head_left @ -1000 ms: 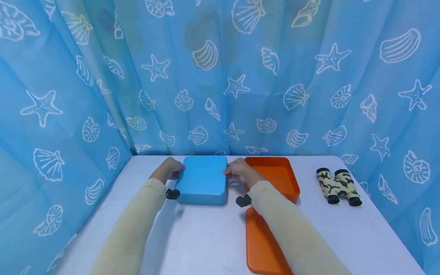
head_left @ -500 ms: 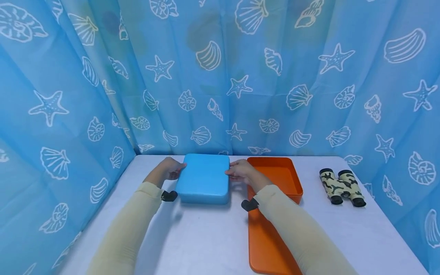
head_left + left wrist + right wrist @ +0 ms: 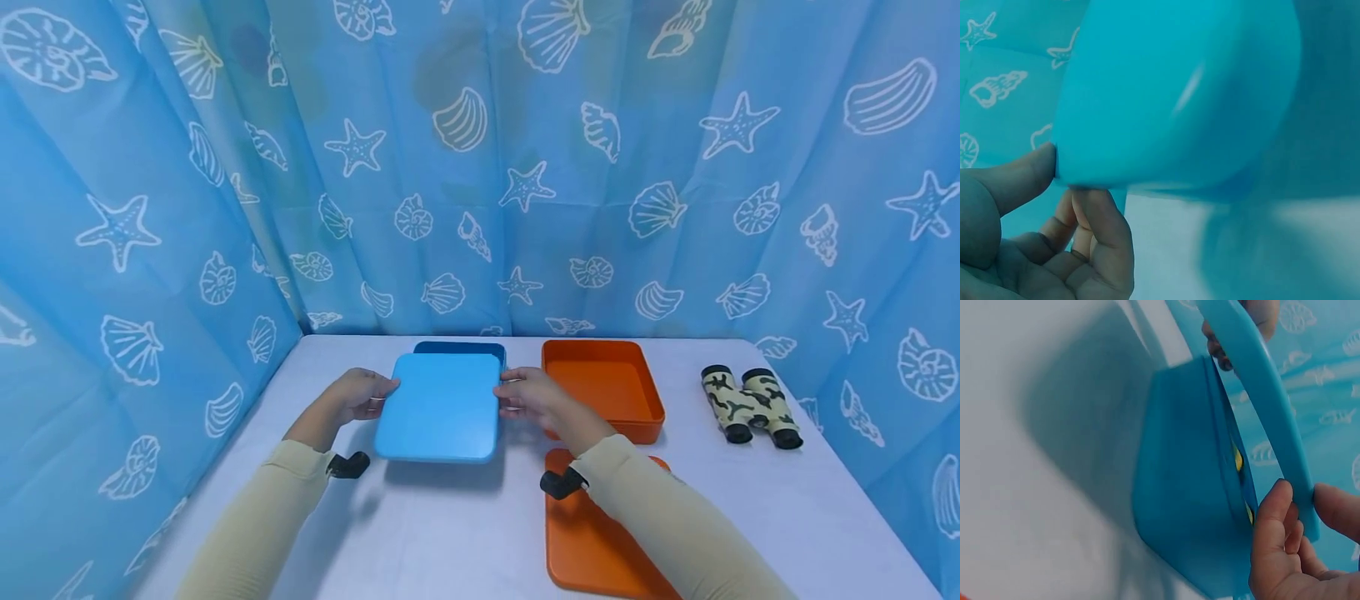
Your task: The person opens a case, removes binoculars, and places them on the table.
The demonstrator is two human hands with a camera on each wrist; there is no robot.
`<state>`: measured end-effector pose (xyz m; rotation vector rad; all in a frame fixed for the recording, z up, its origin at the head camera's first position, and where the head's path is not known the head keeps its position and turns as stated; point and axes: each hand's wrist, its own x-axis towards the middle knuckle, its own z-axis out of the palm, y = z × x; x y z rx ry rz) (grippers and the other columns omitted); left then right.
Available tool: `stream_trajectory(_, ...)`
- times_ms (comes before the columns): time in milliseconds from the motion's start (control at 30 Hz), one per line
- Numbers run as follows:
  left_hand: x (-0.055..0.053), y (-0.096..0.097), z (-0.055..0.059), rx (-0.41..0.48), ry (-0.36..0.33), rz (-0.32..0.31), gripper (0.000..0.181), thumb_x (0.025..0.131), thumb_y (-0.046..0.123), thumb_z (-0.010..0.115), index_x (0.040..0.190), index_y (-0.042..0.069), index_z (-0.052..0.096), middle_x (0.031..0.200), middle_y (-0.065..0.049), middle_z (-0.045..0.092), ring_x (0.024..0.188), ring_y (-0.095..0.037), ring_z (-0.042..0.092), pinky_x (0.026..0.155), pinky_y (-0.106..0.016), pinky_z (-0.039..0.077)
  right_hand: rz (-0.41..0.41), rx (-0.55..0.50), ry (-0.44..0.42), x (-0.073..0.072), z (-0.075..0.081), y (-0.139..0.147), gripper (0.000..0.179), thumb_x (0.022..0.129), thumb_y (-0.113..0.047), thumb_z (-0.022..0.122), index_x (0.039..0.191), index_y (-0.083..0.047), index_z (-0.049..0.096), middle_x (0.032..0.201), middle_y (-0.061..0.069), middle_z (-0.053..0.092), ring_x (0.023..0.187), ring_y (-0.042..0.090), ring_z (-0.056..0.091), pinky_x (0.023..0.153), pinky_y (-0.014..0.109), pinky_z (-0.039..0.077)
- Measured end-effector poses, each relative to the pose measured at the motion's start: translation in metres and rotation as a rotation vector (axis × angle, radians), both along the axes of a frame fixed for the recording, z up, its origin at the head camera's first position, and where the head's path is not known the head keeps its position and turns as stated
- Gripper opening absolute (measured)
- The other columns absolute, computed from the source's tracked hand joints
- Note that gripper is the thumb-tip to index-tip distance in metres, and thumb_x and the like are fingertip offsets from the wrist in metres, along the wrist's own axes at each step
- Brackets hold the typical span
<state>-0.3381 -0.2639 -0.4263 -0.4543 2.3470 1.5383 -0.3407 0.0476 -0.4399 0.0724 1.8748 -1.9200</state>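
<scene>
On the near side of the right hand (image 3: 536,397) lies an orange lid (image 3: 583,546); that hand and the left hand (image 3: 351,398) pinch opposite edges of a raised blue lid (image 3: 441,408); just beyond the hands stands a blue box (image 3: 1175,469).

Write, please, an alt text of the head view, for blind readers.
A person's left hand and right hand hold a light-blue lid by opposite sides, partly hiding a blue box behind it. To the right, an orange box stands open beyond an orange lid, with camouflage binoculars farther right. A blue seashell-patterned curtain hangs behind the white table.
</scene>
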Motion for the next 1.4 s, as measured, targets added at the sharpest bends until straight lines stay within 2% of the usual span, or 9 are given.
stream_trajectory(100,0.014,-0.003,-0.003,-0.010,0.015,-0.022,0.044,0.095,0.029,0.065,0.123,-0.004,0.056,0.111,-0.018,0.060,0.091,-0.027,0.063,0.074,-0.035,0.057,0.031,0.002,0.027,0.012,-0.003,0.000,0.043,0.094,-0.012,0.066,0.132,-0.001,0.049,0.120,0.018,0.056,0.103,0.031,0.060,0.087,0.042,0.053)
stream_trajectory(400,0.058,-0.010,-0.007,-0.017,0.046,-0.039,0.040,0.094,0.028,0.067,0.117,-0.003,0.056,0.104,-0.017,0.062,0.088,-0.027,0.064,0.074,-0.036,0.057,0.093,0.022,0.052,0.044,-0.014,0.000,0.047,0.093,-0.013,0.068,0.133,0.000,0.047,0.116,0.019,0.056,0.101,0.030,0.062,0.081,0.041,0.056)
stream_trajectory(667,0.086,-0.009,-0.011,-0.035,0.071,-0.047,0.037,0.093,0.027,0.068,0.114,-0.001,0.057,0.100,-0.015,0.062,0.087,-0.027,0.062,0.075,-0.039,0.057,0.144,0.010,0.031,0.071,-0.018,0.005,0.049,0.095,-0.021,0.066,0.135,0.000,0.045,0.119,0.018,0.057,0.103,0.030,0.062,0.081,0.043,0.056)
stream_trajectory(833,0.103,-0.007,-0.020,-0.048,0.088,-0.025,0.037,0.092,0.029,0.070,0.111,-0.001,0.058,0.098,-0.014,0.062,0.087,-0.027,0.061,0.074,-0.040,0.058,0.165,0.021,0.010,0.085,-0.025,0.005,0.046,0.095,-0.019,0.066,0.131,0.002,0.046,0.111,0.019,0.060,0.097,0.029,0.063,0.080,0.042,0.056)
stream_trajectory(1067,0.116,-0.008,-0.034,-0.067,0.059,-0.012,0.035,0.091,0.028,0.070,0.109,0.000,0.059,0.094,-0.013,0.061,0.084,-0.027,0.059,0.072,-0.039,0.058,0.206,0.088,0.021,0.096,-0.035,0.006,0.044,0.093,-0.016,0.067,0.128,0.002,0.048,0.103,0.017,0.063,0.088,0.028,0.066,0.077,0.042,0.057)
stream_trajectory(1400,0.121,-0.010,-0.050,-0.096,0.040,-0.004,0.032,0.092,0.024,0.069,0.107,-0.002,0.059,0.093,-0.014,0.060,0.083,-0.027,0.059,0.069,-0.041,0.058,0.230,0.203,0.068,0.101,-0.044,0.000,0.037,0.090,-0.014,0.071,0.120,0.000,0.054,0.094,0.014,0.066,0.080,0.025,0.069,0.073,0.038,0.058)
